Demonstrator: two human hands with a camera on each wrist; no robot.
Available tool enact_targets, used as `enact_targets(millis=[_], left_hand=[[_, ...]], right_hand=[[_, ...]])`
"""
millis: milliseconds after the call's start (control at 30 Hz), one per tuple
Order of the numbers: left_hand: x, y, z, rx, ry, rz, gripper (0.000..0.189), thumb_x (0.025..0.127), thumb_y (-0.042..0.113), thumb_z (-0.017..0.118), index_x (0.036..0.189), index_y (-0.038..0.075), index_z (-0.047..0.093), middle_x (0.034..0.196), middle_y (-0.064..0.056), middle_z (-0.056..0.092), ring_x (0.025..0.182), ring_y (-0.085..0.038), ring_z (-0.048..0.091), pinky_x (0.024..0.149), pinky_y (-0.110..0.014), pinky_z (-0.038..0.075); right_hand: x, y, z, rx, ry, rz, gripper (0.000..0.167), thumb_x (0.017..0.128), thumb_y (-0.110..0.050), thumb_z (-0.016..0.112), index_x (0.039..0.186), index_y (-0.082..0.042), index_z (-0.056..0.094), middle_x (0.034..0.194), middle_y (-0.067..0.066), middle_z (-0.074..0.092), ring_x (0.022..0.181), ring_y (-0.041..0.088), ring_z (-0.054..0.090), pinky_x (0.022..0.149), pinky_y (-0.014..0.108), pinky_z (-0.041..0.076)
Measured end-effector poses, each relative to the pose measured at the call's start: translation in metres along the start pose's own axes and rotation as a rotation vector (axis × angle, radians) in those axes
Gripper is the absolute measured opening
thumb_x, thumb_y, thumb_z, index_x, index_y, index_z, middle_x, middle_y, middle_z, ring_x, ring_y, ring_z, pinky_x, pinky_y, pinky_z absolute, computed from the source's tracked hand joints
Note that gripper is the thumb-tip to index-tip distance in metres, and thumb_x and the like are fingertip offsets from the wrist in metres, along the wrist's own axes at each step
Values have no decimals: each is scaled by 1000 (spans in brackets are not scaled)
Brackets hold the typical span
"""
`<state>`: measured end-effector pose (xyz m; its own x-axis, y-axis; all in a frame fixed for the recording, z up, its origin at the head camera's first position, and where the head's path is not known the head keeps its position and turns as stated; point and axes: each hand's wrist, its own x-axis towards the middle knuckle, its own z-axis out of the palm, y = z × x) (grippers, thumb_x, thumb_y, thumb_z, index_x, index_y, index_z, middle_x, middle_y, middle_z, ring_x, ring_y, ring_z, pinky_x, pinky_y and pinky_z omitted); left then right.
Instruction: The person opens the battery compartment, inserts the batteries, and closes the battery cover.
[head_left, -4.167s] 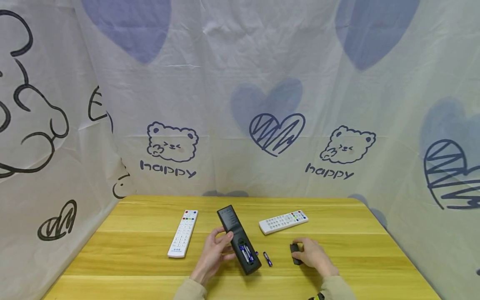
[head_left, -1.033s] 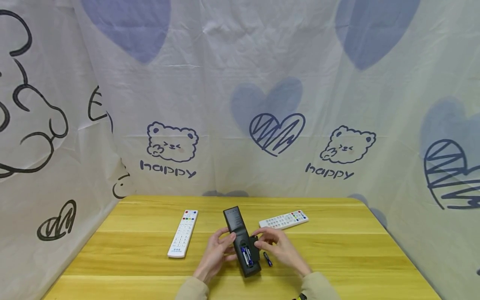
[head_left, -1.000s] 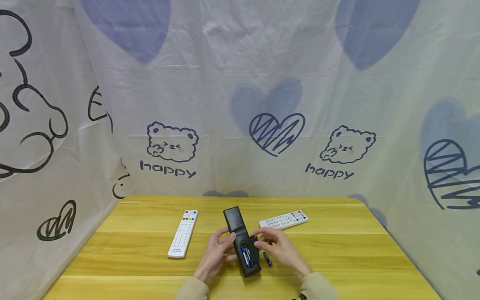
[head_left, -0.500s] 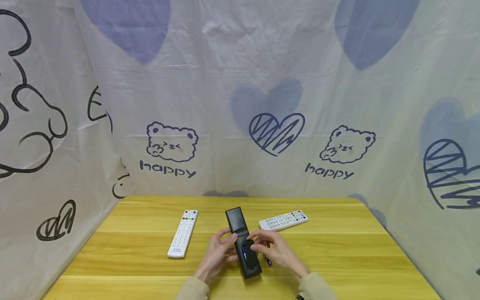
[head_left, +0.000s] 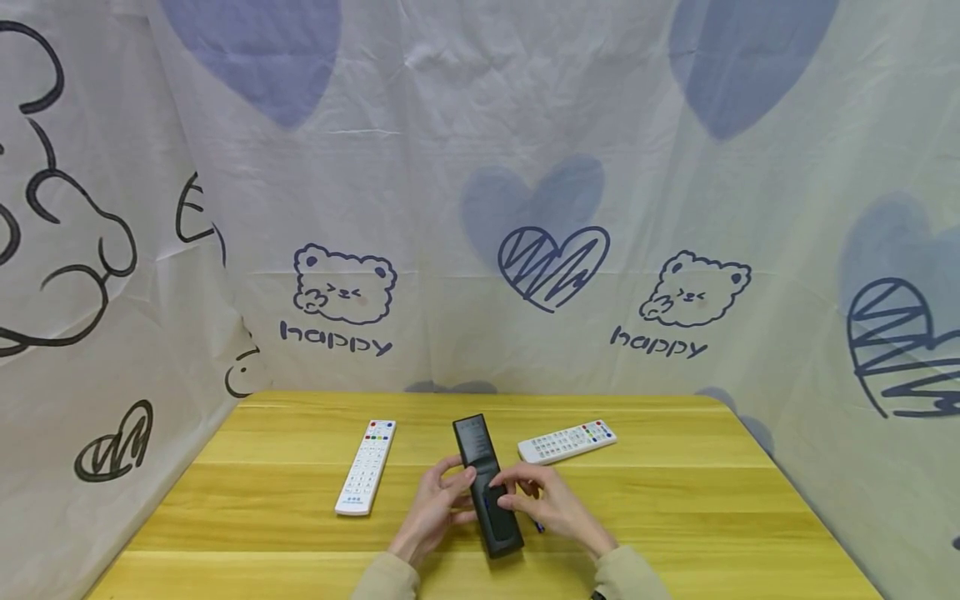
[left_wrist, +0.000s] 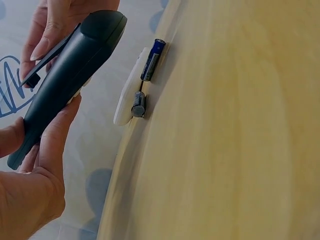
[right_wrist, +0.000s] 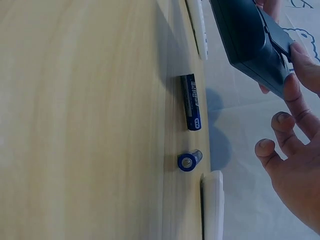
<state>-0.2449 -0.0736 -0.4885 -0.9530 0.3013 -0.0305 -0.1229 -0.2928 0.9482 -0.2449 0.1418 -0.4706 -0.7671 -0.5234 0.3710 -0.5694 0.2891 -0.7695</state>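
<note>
Evidently, the likeliest trouble from here is a skewed cover: your black remote (head_left: pixel 477 454) is held in the air above the desk (head_left: pixel 262 508), back side up, and its battery cover (right_wrist: pixel 276 31) stands at a slant, one end meeting the case near the thick end, the other raised. Press before the lower edge seats and you might bend a tab or send the cover sliding off. A cell sitting proud could also block it; a glint of blue shows beside the cover, but how the cells lie can't be told.

Your left hand (head_left: pixel 438 504) is curled round the remote's side, thumb on top; if that grip slackens, the remote could twist under pressure. Your right hand (head_left: pixel 547 504) pinches the cover, its spare fingers loosely bent around nothing. A loose battery (right_wrist: pixel 190 102) and a second battery (right_wrist: pixel 190 161) lie on the desk, where a stray knuckle could set them rolling.

The remote itself looks long, slim and matt, with faint lettering toward its far end, between two button-side-up white remotes (head_left: pixel 366 467).
</note>
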Motion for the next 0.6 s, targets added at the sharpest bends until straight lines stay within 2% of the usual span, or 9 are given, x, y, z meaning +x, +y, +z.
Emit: enact_targets(millis=[200,400,600], left_hand=[[-1,1,1,-3,-5,-5,54,104,19,56,145,-7,32,107,-8,75,81,-13,74,73,-30,65],[-1,2,3,-6,-22,-11,55,103,20,58,144,-6,32,111,-11,75,82,-15,75,74,-31,65],[-2,3,4,5,-27,-12,54,103,19,57,144,-6,32,107,-8,75,79,-13,74,73,-29,65]], right_hand=[[0,-1,0,-4,-3,-3,16,95,-12,68,110,-9,72,85,11,63,73,2,45,59,26,39],[2,0,3,-15,38,13,12,96,-15,68,103,-9,75,82,11,63,70,2,42,57,29,37],[4,1,5,-10,59,48,8,93,-18,72,97,-11,75,80,8,62,69,1,42,58,28,37]])
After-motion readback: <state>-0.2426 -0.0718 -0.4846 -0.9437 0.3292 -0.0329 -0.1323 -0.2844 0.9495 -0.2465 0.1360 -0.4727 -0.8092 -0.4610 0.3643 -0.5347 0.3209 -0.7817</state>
